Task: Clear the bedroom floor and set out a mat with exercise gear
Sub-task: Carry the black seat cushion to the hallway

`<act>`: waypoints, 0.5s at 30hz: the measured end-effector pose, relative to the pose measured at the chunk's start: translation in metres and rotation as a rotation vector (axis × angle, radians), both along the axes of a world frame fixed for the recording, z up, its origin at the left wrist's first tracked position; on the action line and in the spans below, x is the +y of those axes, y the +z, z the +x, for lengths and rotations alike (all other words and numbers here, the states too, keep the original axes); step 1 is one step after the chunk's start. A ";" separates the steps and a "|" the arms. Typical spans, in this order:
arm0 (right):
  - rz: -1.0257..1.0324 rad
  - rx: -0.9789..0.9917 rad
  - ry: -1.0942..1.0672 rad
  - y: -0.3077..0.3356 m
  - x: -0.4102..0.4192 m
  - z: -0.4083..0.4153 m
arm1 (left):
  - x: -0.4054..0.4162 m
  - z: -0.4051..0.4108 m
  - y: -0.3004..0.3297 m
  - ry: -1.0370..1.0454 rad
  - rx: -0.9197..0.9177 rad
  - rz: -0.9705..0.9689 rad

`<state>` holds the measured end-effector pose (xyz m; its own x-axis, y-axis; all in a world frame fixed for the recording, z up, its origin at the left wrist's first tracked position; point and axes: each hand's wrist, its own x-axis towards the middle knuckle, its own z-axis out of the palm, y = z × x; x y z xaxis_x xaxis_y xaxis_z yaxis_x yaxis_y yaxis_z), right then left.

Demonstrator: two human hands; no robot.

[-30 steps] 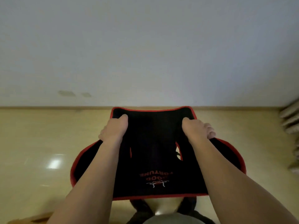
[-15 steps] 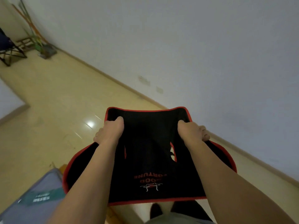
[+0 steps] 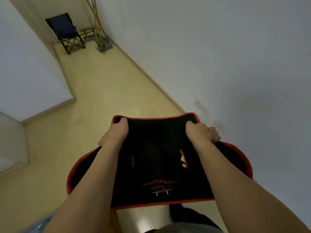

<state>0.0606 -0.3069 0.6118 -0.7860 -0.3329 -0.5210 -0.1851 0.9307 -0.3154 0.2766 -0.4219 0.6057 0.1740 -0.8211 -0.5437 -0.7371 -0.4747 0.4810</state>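
One view only is given, taken from a head-worn wide-angle camera looking forward and down along both forearms. The frame is rolled, so that the floor [image 3: 94,91] runs from 7 o'clock up to 11 o'clock and the wall [image 3: 218,56] fills the side from 12 to 4 o'clock. The left hand [image 3: 116,133] and right hand [image 3: 202,133] are seen close, near the centre, gripping the mat [image 3: 158,148]. A folding chair [image 3: 64,31] is seen far off at 11 o'clock.
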 end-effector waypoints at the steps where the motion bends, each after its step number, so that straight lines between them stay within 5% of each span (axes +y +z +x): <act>1: -0.010 0.001 0.008 0.003 -0.031 -0.005 | -0.032 0.000 -0.004 0.064 0.095 0.019; 15: 0.048 0.096 0.224 0.017 -0.462 0.016 | -0.462 0.072 -0.089 0.265 0.365 0.029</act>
<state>0.0768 -0.7692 0.6292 -0.7420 -0.4807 -0.4673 -0.4153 0.8767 -0.2425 0.3486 -0.8844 0.5165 0.1685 -0.7576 -0.6306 -0.3732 -0.6412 0.6705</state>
